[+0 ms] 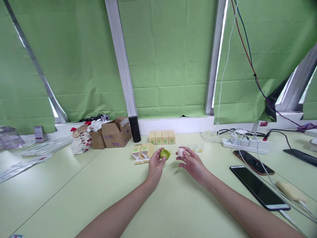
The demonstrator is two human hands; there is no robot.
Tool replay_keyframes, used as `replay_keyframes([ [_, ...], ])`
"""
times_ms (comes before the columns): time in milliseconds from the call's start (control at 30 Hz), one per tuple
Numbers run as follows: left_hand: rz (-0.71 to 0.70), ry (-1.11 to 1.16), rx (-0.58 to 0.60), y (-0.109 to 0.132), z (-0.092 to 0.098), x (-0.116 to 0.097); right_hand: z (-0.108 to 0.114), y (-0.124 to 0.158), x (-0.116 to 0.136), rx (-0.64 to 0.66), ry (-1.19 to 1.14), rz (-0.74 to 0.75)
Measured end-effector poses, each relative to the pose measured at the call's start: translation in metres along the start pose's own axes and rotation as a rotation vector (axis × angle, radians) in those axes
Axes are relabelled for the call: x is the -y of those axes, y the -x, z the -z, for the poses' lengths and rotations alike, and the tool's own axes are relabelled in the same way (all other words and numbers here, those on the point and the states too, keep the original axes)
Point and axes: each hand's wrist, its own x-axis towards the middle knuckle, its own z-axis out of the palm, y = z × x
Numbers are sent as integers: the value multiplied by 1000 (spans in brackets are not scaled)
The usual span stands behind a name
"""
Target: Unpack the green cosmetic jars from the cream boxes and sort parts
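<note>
My left hand (pixel 156 164) grips a small yellow-green cup-shaped piece (pixel 165 153), its hollow side towards me. Across a short gap, my right hand (pixel 192 162) pinches a small white rounded piece (pixel 181 152) between thumb and fingers; its exact kind does not show. Both hands are raised over the pale green table. Behind the left hand lie two opened small cartons (pixel 143 152) with flaps spread. Just beyond the right hand sits a clear plastic tray (pixel 198 148) with something yellow in it, partly hidden by the fingers.
Several small closed cartons (pixel 161 137) stand in a row behind. Further left are a black cylinder (pixel 134 129), a cardboard box (pixel 117 133) and a cloth bag (pixel 81 140). On the right lie phones (pixel 260 186), a power strip (pixel 247 145), a cream power bank (pixel 291 191) and loose cables.
</note>
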Motion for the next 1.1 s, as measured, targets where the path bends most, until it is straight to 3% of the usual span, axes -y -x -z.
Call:
replay_keyframes([
  [267,-13,-12,-19,1,-2,-2,-1,-1,4,-53,5,48],
  [433,-25,-20,-28,1,-1,-1,2,-9,11,-115,88,153],
  [700,-20,-28,-49,0,1,2,33,-53,19,-257,613,337],
  [833,-26,-48,-40,0,2,2,40,-81,7,-172,993,489],
  [1100,-11,-34,-44,0,1,3,43,-109,-25,-18,1224,527],
])
